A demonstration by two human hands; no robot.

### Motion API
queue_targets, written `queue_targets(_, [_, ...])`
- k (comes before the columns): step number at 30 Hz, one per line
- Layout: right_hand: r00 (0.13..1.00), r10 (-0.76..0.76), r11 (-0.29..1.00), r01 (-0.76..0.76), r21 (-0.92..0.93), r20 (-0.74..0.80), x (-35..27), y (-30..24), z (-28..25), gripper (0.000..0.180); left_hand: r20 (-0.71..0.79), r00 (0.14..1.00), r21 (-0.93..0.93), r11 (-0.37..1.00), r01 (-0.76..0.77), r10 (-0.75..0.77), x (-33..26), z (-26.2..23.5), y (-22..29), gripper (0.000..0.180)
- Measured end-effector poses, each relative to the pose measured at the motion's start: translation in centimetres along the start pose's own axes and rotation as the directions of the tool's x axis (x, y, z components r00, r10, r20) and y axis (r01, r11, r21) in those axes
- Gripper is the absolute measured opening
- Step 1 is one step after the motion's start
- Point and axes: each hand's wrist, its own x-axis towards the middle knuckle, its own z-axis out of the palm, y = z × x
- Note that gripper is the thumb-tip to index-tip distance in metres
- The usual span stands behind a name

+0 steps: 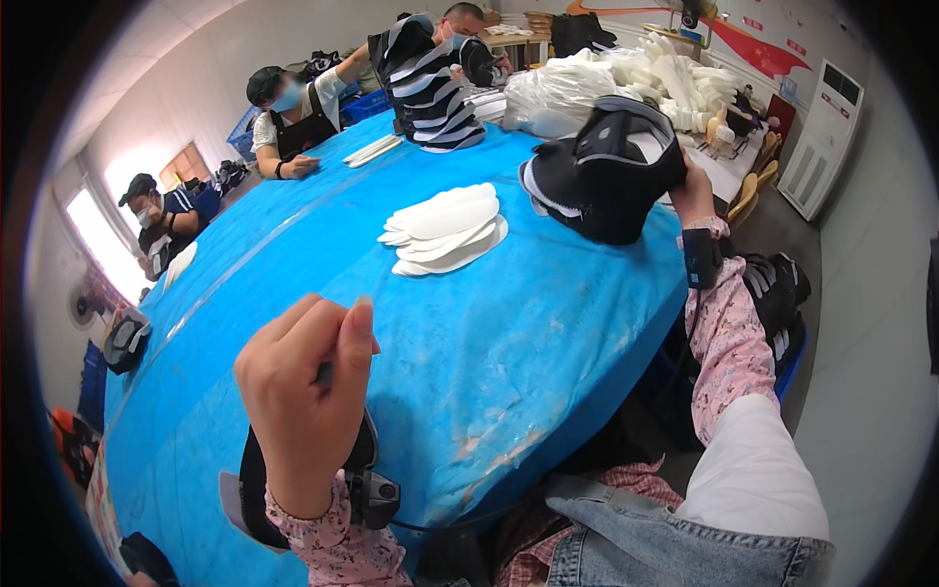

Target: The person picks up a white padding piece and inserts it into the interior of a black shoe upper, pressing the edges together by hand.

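Note:
My left hand is raised over the near part of the table, closed in a fist with the thumb up. Whether anything is inside it is hidden. Behind and below that wrist lies a black fabric piece with a grey edge, mostly covered by my arm. At the far right, my right hand grips the edge of a black shoe upper with grey trim. Its fingers are partly hidden behind the upper. Between my hands lies a loose pile of white insoles.
A blue sheet covers the table. A tall stack of black-and-grey uppers stands at its far side, beside more white insoles. Bagged white pieces fill a side table. Several masked people sit around. Black uppers sit below the right edge.

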Motion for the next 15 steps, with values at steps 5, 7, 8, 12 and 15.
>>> queue_targets(5, [0.997, -0.044, 0.997, 0.048, -0.057, 0.068, -0.4, 0.2, 4.1, 0.024, 0.063, 0.998, 0.066, 0.998, 0.009, -0.013, -0.2, 0.3, -0.2, 0.031])
queue_targets(7, [0.841, -0.406, 0.257, 0.480, -0.839, 0.357, -0.3, -0.1, 2.8, 0.026, 0.074, 0.997, 0.074, 0.997, 0.006, -0.012, -0.2, 0.3, 0.0, 0.031])
queue_targets(8, [0.718, -0.383, -0.357, 0.465, -0.810, 0.581, 0.1, -0.4, 1.4, 0.027, 0.084, 0.996, 0.080, 0.997, 0.001, -0.008, -0.1, 0.3, 0.1, 0.031])
queue_targets(12, [0.929, -0.114, -0.471, 0.261, -0.843, 0.351, -2.4, 2.0, -1.3, 0.025, 0.095, 0.995, 0.117, 0.993, 0.016, -0.027, -0.3, 0.0, -0.3, 0.031])
queue_targets(15, [0.924, 0.096, 0.986, -0.140, -0.092, -0.371, -1.3, 1.1, -3.9, 0.024, 0.083, 0.997, 0.036, 0.999, -0.004, 0.001, 0.0, 0.7, 0.0, 0.031])
